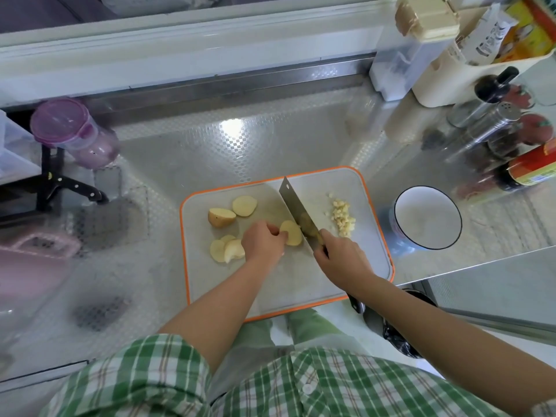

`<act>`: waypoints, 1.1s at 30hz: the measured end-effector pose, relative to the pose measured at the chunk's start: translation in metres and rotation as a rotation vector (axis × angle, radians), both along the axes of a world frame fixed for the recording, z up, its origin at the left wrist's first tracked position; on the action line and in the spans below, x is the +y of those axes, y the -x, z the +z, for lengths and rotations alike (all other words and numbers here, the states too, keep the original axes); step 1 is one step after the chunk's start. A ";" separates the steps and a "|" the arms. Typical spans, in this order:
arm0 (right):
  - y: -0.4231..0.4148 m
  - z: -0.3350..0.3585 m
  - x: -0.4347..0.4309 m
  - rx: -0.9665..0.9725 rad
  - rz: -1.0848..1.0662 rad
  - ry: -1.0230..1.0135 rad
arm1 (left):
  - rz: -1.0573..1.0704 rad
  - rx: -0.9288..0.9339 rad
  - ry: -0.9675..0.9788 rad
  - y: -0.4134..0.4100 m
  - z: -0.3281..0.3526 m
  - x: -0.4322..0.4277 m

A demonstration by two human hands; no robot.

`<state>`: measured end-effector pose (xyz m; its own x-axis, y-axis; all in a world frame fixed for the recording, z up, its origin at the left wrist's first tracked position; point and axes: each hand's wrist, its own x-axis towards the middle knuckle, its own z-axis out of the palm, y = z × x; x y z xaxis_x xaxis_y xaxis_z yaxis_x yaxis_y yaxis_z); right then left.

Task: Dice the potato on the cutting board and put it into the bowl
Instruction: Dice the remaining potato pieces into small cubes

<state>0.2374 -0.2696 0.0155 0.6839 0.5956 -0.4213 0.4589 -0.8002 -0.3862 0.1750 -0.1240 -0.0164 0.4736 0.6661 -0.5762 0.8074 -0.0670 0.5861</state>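
Behind our cutting board (pixel 301 281), the steel counter (pixel 210 152) lies open to the back ledge, a wide lane for a hand. On the board the cleaver (pixel 296 209) slants across the middle, walling the potato pieces (pixel 221 217) at left from the diced heap (pixel 343 218) at right. Our left hand (pixel 263 242), pinching a slice (pixel 291 234) at the blade, and our right hand (pixel 343 260), gripping the handle, fill the near middle. The bowl (pixel 427 218) stands just right of the board, mouth open from above; bottles and shakers (pixel 493 121) crowd behind it. A purple-lidded jar (pixel 75 130) and black-handled knife (pixel 78 187) hem the far left.
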 end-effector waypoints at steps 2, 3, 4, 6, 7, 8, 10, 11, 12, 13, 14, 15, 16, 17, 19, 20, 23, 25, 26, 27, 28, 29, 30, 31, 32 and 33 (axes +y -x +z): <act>0.000 0.002 0.004 -0.008 0.003 0.016 | -0.004 0.011 0.004 -0.001 0.000 0.001; -0.001 0.003 0.005 -0.012 -0.004 0.004 | -0.001 0.012 0.009 -0.002 0.000 0.001; -0.001 0.005 0.005 -0.020 -0.019 -0.019 | 0.006 0.015 0.021 -0.002 -0.001 0.002; -0.003 0.009 0.005 -0.042 -0.057 -0.073 | 0.022 0.016 0.048 -0.003 -0.001 0.004; -0.003 0.012 0.004 -0.045 -0.066 -0.091 | 0.021 0.018 0.054 -0.003 -0.001 0.005; -0.002 0.014 0.004 -0.042 -0.064 -0.097 | 0.021 0.019 0.059 -0.003 -0.001 0.006; 0.001 0.015 0.003 -0.028 -0.032 -0.081 | 0.040 0.004 0.085 -0.002 0.001 0.006; 0.003 0.015 0.003 -0.023 -0.016 -0.067 | 0.043 -0.001 0.095 -0.002 0.002 0.006; 0.005 0.015 0.004 -0.022 -0.006 -0.059 | 0.040 -0.002 0.098 -0.002 0.002 0.006; 0.005 0.014 0.005 -0.023 -0.005 -0.058 | 0.038 -0.002 0.100 -0.002 0.003 0.007; 0.006 0.014 0.005 -0.024 -0.013 -0.061 | 0.041 -0.006 0.106 -0.002 0.003 0.007; 0.006 0.014 0.006 -0.026 -0.023 -0.064 | 0.045 -0.011 0.114 -0.002 0.003 0.007; 0.005 0.014 0.006 -0.031 -0.032 -0.065 | 0.048 -0.014 0.120 -0.002 0.003 0.007; 0.005 0.014 0.006 -0.038 -0.038 -0.064 | 0.048 -0.015 0.122 -0.001 0.003 0.007; 0.004 0.016 0.006 -0.050 -0.052 -0.057 | 0.048 -0.026 0.125 -0.001 0.002 0.008; 0.003 0.017 0.005 -0.050 -0.059 -0.055 | 0.046 -0.032 0.134 -0.001 0.002 0.008; 0.001 0.015 0.001 -0.011 -0.127 -0.087 | -0.084 0.006 0.032 -0.001 0.006 0.008; -0.003 0.012 -0.001 0.071 -0.272 -0.158 | -0.192 -0.021 -0.184 0.001 0.010 0.005; -0.005 0.012 -0.002 0.121 -0.372 -0.205 | -0.246 -0.067 -0.279 0.001 0.013 0.003; -0.007 0.012 -0.002 0.170 -0.466 -0.237 | -0.324 -0.121 -0.347 -0.002 0.017 0.000; -0.010 0.014 -0.003 0.208 -0.538 -0.260 | -0.433 -0.172 -0.381 -0.005 0.020 -0.004; -0.013 0.015 -0.004 0.227 -0.587 -0.265 | -0.551 -0.213 -0.390 -0.009 0.024 -0.009; -0.015 0.016 -0.006 0.234 -0.614 -0.269 | -0.658 -0.239 -0.391 -0.014 0.025 -0.014; -0.018 0.018 -0.007 0.233 -0.631 -0.274 | -0.741 -0.241 -0.388 -0.018 0.026 -0.019; -0.020 0.019 -0.009 0.233 -0.644 -0.285 | -0.793 -0.229 -0.383 -0.023 0.025 -0.023; -0.022 0.020 -0.012 0.226 -0.652 -0.293 | -0.823 -0.204 -0.380 -0.027 0.023 -0.026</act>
<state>0.2593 -0.2815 0.0359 0.8520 0.2090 -0.4800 -0.1889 -0.7323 -0.6542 0.2016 -0.1502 0.0066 0.9489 0.2023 -0.2420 0.3042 -0.7896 0.5329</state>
